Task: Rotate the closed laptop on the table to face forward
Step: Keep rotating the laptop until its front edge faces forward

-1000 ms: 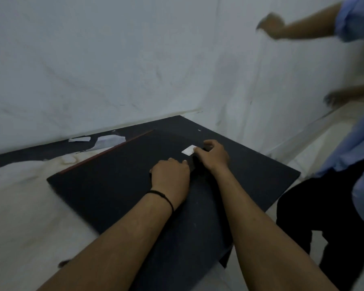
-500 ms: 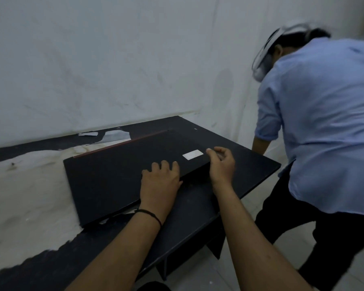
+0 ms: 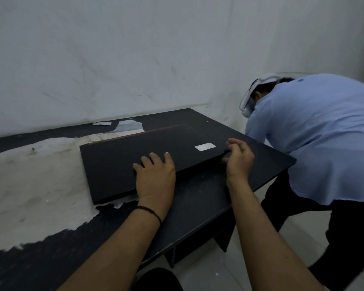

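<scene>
The closed black laptop [image 3: 122, 162] lies on the black table [image 3: 200, 198], its long side roughly along the wall, and a white sticker [image 3: 205, 146] sits near its right end. My left hand [image 3: 156, 177] rests flat on the lid at the near edge, fingers spread. My right hand [image 3: 239, 160] curls around the laptop's near right corner, fingers over the lid and thumb below the edge. A thin reddish strip [image 3: 135, 134] runs along the laptop's far edge.
The table's black coating is peeled off in a large pale patch [image 3: 36, 181] on the left. A person in a light blue shirt [image 3: 315, 143] bends down close to the table's right end. The white wall [image 3: 135, 59] stands right behind the table.
The laptop has turned so its long edge lies nearer parallel to the wall. My left hand went from a fist to flat on the lid. The person on the right has bent lower.
</scene>
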`<state>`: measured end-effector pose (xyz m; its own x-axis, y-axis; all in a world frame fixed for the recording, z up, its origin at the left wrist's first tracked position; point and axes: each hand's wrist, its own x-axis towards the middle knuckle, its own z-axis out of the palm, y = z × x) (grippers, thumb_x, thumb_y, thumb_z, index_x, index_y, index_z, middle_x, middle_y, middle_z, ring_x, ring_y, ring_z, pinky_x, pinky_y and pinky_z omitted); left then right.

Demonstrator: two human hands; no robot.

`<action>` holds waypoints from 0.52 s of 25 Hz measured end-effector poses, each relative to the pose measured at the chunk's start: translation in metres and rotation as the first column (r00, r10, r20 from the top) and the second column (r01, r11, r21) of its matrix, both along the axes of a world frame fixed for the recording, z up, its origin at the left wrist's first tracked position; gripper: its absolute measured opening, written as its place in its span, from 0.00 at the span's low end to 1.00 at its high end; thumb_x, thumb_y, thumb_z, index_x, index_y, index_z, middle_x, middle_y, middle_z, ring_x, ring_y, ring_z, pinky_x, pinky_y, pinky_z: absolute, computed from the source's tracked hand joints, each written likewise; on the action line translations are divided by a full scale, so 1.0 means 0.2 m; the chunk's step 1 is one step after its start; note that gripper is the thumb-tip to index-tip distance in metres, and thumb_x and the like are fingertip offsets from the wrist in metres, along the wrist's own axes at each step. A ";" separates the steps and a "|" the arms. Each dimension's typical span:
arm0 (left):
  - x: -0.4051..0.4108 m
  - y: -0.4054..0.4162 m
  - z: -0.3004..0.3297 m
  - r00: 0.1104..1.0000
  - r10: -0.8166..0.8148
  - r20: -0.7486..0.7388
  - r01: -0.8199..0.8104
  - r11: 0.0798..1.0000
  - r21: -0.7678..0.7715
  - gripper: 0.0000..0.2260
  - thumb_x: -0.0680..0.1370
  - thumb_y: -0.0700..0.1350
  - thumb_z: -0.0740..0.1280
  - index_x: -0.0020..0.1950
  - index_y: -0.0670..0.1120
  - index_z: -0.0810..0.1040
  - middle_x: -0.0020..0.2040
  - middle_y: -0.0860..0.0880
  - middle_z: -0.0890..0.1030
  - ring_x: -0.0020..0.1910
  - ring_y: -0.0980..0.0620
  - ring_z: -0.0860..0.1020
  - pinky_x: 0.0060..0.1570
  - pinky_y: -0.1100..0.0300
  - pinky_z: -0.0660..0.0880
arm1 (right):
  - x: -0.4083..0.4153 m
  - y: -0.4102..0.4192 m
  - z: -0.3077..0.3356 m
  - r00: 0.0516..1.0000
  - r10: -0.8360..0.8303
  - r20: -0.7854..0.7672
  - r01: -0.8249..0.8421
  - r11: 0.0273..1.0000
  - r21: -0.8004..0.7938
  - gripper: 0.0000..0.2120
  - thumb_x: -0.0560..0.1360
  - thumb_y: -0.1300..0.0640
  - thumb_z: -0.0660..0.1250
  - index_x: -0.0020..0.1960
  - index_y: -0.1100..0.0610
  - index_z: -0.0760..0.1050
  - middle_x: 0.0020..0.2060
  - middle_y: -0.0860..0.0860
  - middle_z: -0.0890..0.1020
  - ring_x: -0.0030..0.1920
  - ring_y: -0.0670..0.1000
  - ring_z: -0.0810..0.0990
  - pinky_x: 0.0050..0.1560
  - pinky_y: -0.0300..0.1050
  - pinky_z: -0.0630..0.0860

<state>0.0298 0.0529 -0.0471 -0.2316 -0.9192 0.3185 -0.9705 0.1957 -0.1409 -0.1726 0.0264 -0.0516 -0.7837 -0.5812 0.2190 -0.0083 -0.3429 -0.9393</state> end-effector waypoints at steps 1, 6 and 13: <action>0.00 0.00 -0.01 1.000 -0.007 -0.003 0.007 1.000 -0.015 0.27 0.84 0.41 0.58 0.82 0.45 0.53 0.76 0.32 0.64 0.73 0.31 0.66 0.69 0.34 0.67 | 0.00 0.01 0.00 0.998 -0.005 -0.057 0.008 0.998 0.058 0.11 0.74 0.67 0.62 0.48 0.58 0.82 0.35 0.49 0.82 0.34 0.47 0.78 0.39 0.49 0.77; 0.01 -0.02 -0.04 0.999 -0.022 -0.023 0.021 0.998 -0.058 0.27 0.84 0.42 0.59 0.82 0.46 0.54 0.77 0.34 0.64 0.74 0.32 0.66 0.72 0.37 0.66 | 0.06 0.06 -0.02 0.854 0.132 -0.503 0.087 0.917 0.390 0.20 0.69 0.68 0.64 0.55 0.50 0.80 0.56 0.51 0.80 0.56 0.53 0.79 0.53 0.30 0.70; 0.01 -0.03 -0.05 0.999 -0.034 -0.028 0.032 0.997 -0.069 0.26 0.85 0.43 0.58 0.82 0.45 0.54 0.78 0.34 0.64 0.74 0.31 0.66 0.71 0.35 0.66 | 0.19 0.00 0.00 -0.007 0.365 -0.931 0.274 0.896 0.349 0.31 0.69 0.57 0.74 0.71 0.52 0.73 0.76 0.57 0.67 0.78 0.62 0.58 0.77 0.63 0.54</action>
